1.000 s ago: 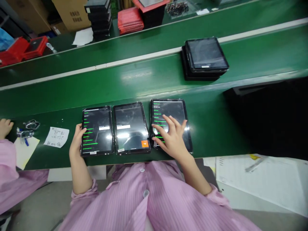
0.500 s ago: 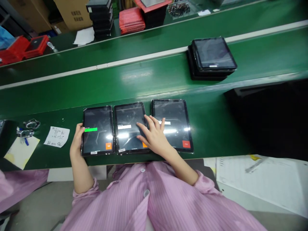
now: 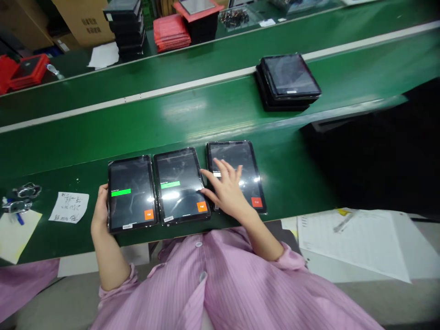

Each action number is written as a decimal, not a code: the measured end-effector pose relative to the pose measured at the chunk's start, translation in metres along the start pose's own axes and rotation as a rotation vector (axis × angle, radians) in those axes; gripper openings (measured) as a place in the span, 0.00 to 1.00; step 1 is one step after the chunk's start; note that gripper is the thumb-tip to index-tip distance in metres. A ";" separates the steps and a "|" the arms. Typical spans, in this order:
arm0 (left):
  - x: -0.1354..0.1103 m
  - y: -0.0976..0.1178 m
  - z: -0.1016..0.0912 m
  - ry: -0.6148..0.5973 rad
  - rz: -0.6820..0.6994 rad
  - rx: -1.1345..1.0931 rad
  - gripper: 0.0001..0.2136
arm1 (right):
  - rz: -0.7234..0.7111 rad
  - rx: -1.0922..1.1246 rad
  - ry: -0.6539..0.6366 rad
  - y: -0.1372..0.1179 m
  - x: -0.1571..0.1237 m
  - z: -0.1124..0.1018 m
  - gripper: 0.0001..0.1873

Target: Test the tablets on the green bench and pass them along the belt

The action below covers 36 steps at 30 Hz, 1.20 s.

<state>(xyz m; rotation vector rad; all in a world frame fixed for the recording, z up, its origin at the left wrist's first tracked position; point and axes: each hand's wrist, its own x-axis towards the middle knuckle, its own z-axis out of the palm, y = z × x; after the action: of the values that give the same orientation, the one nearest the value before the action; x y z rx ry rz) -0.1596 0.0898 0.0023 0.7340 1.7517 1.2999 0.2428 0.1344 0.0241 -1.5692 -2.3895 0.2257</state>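
Three tablets with dark screens lie side by side along the near edge of the green bench. My left hand [image 3: 100, 211] grips the left edge of the left tablet [image 3: 132, 206], whose screen has a green bar and an orange button. The middle tablet [image 3: 178, 167] also displays a green bar and an orange button. Over the right tablet [image 3: 237, 153] is my right hand [image 3: 228, 190], fingers spread and thumb towards the middle tablet. It partly covers that screen's white bar; a red button stays visible. Whether its fingertips touch the glass, I cannot tell.
A stack of tablets [image 3: 290, 78] stands on the green surface beyond. Handwritten paper [image 3: 69, 207] and clear eyewear [image 3: 17, 206] lie at the left. A large black object [image 3: 381, 156] occupies the right. Black devices [image 3: 125, 27] and red sleeves [image 3: 171, 33] are stacked at the back.
My right hand has moved right, from the middle tablet to over the right one. The middle tablet's bar turned from white to green. My left hand keeps its hold; the whole view has shifted slightly.
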 end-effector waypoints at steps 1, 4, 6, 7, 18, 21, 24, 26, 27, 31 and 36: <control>0.001 -0.001 -0.002 0.006 0.016 0.050 0.19 | 0.047 -0.004 0.032 0.011 -0.006 -0.002 0.26; 0.000 0.002 -0.012 -0.002 0.118 0.337 0.20 | 0.171 -0.026 0.102 0.042 -0.027 -0.006 0.25; -0.003 0.013 -0.022 -0.045 0.227 0.605 0.20 | 0.222 -0.044 0.109 0.055 -0.039 -0.008 0.25; -0.004 0.022 -0.026 -0.045 0.291 0.740 0.20 | 0.235 -0.052 0.104 0.059 -0.044 -0.009 0.25; 0.093 0.097 0.067 -0.690 0.512 0.816 0.21 | 0.145 -0.112 -0.005 0.056 -0.033 -0.013 0.24; 0.109 0.089 0.087 -0.698 0.538 0.854 0.16 | 0.145 -0.108 0.024 0.060 -0.029 -0.029 0.27; 0.111 0.083 0.089 -0.649 0.601 0.931 0.15 | 0.102 -0.096 0.012 0.055 -0.013 -0.041 0.27; 0.111 0.082 0.090 -0.612 0.632 0.981 0.15 | 0.013 -0.087 -0.050 0.045 0.009 -0.040 0.27; 0.111 0.082 0.091 -0.595 0.641 0.997 0.15 | -0.045 -0.082 -0.085 0.038 0.022 -0.037 0.27; 0.114 0.084 0.092 -0.553 0.627 1.002 0.13 | -0.202 -0.097 -0.168 0.007 0.081 -0.016 0.32; 0.114 0.090 0.084 -0.706 0.541 0.989 0.24 | -0.185 -0.169 -0.217 -0.012 0.109 -0.006 0.34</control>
<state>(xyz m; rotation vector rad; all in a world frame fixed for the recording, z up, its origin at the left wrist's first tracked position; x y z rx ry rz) -0.1455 0.2512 0.0460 2.0305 1.5428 0.2517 0.1929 0.2295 0.0486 -1.4442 -2.7684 0.1670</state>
